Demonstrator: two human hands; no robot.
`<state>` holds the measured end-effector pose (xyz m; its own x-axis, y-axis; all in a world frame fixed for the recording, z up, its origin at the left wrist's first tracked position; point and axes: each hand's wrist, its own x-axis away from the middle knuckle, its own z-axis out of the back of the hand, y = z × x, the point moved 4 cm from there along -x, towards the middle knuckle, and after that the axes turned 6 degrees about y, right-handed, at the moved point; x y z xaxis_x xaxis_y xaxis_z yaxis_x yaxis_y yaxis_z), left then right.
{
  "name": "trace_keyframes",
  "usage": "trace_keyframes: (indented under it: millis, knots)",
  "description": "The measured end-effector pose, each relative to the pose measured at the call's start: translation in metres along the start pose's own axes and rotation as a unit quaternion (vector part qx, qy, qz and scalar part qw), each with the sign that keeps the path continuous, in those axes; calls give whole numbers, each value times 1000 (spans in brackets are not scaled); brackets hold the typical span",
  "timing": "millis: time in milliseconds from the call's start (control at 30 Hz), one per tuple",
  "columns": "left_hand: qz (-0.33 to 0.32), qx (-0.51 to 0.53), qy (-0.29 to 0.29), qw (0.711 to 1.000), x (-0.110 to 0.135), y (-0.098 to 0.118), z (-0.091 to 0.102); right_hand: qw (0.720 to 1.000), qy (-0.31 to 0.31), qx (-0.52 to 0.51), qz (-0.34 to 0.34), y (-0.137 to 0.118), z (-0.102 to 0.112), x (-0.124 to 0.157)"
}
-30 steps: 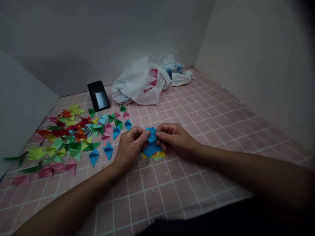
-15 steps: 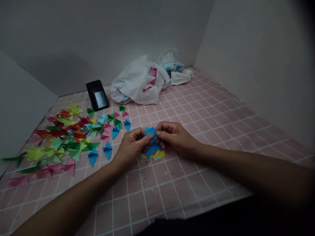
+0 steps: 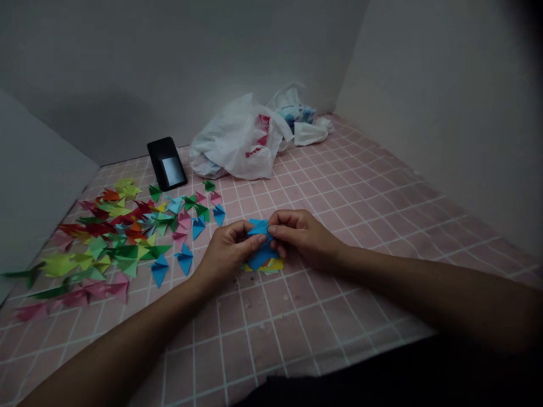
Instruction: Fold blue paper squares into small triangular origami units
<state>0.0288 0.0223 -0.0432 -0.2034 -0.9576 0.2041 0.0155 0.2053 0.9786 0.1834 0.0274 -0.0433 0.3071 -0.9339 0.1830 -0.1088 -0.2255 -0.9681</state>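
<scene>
A small folded piece of blue paper (image 3: 258,227) is pinched between my left hand (image 3: 233,244) on its left side and my right hand (image 3: 300,234) on its right. Both hands are closed, thumbs on top of the paper. Just beneath it, a stack of square paper sheets (image 3: 262,260) lies on the table, a blue sheet uppermost and yellow and other coloured edges showing below. Fingertips hide part of the folded paper, so its exact shape is unclear. Left of my hands, several blue folded paper cranes (image 3: 184,260) rest on the cloth.
A heap of multicoloured paper cranes (image 3: 123,226) spreads over the table's left side. Behind it a black phone-like device (image 3: 167,164) leans upright. White plastic bags (image 3: 237,141) sit at the back. A pink checked tablecloth (image 3: 373,215) covers the table, with pale walls around it.
Both hands keep their pinch on the folded blue paper, with only a very slight shift of the fingers. Everything else on the table stays in place.
</scene>
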Motion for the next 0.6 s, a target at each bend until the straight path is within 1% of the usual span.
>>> trace_keyframes:
  millis: [133, 367, 467, 600]
  knots:
    - [11, 11, -8, 1000, -1, -1, 0, 1000, -8, -10, 3, -2, 0, 0]
    - [23, 11, -18, 1000, 0, 0, 0, 1000, 2, 8, -8, 1, 0, -1]
    - [17, 11, -18, 1000, 2, 3, -3, 1000, 3, 19, -3, 1, -1, -1]
    - [-3, -4, -10, 1000, 3, 5, -3, 999, 22, 40, 15, -2, -1, 1]
